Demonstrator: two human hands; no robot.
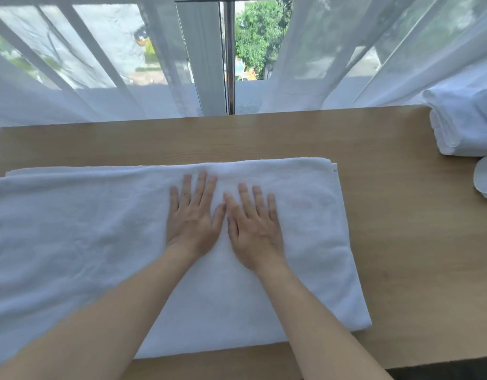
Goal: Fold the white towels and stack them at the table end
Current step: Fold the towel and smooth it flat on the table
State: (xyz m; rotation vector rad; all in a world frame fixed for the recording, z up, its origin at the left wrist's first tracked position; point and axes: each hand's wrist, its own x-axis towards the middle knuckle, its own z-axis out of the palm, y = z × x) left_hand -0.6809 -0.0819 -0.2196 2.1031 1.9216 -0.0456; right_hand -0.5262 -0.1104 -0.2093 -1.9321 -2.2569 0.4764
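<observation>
Smoothing step, by the look of it: towel (99, 242) lying flat across the counter (401, 242), already doubled at least once, judging by the layered edges along the far side and at the right corner. Left end running out of view.

Left hand (191, 220) and right hand (254, 229) both palm-down near the middle of the towel, side by side and almost touching. Fingers (202, 187) spread flat, gripping nothing, just pressing on the cloth.

Next move, probably: taking one short end and carrying it over to the other. Calls for pinching both layers at the corners so the fold stays square, then lining up edges before pressing down. Thick, soft cloth; likely to slump or skew if lifted by one corner only.

Stack (462, 124) of folded towels at the far right end of the counter, well apart from the hands. A smaller white roll or pad (486, 179) just in front of it, cut off by the frame edge; hard to tell what exactly.

Bare wood between towel and stack, so nothing blocking the carry over. Sheer curtains (72, 78) hanging behind the far edge, near the stack but not on it.
</observation>
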